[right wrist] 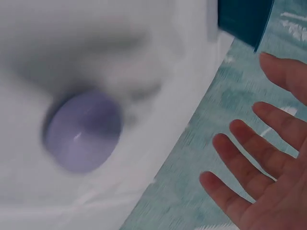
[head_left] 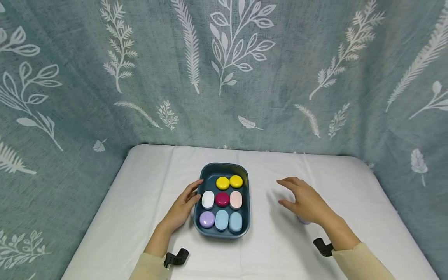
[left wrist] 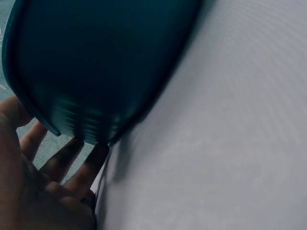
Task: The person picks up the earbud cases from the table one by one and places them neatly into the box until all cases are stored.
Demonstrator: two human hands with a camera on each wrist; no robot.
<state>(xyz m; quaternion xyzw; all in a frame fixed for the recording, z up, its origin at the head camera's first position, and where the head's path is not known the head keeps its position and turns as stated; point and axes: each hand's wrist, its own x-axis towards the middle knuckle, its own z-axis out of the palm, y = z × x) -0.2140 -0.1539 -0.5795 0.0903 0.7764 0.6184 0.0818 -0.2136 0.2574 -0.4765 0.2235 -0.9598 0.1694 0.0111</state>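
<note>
A dark blue tray (head_left: 224, 235) holds small glossy rounded pieces in three rows. At the back are two yellow pieces (head_left: 222, 183). A white piece (head_left: 208, 200), a dark red piece (head_left: 222, 199) and a pale pink piece (head_left: 236, 200) form the middle row. In front, a purple piece (head_left: 207, 219) lies beside two light blue pieces (head_left: 221, 220). My left hand (head_left: 182, 208) touches the tray's left side with extended fingers. To the right, my right hand (head_left: 308, 200) hovers with fingers spread, holding nothing. Another purple piece (right wrist: 84, 132) lies below it, mostly hidden in the head view.
A white cloth (head_left: 269, 249) covers the table. Green-blue curtains (head_left: 150, 70) with white leaf prints hang behind and at the sides. Each wrist wears a black camera mount (head_left: 176, 257).
</note>
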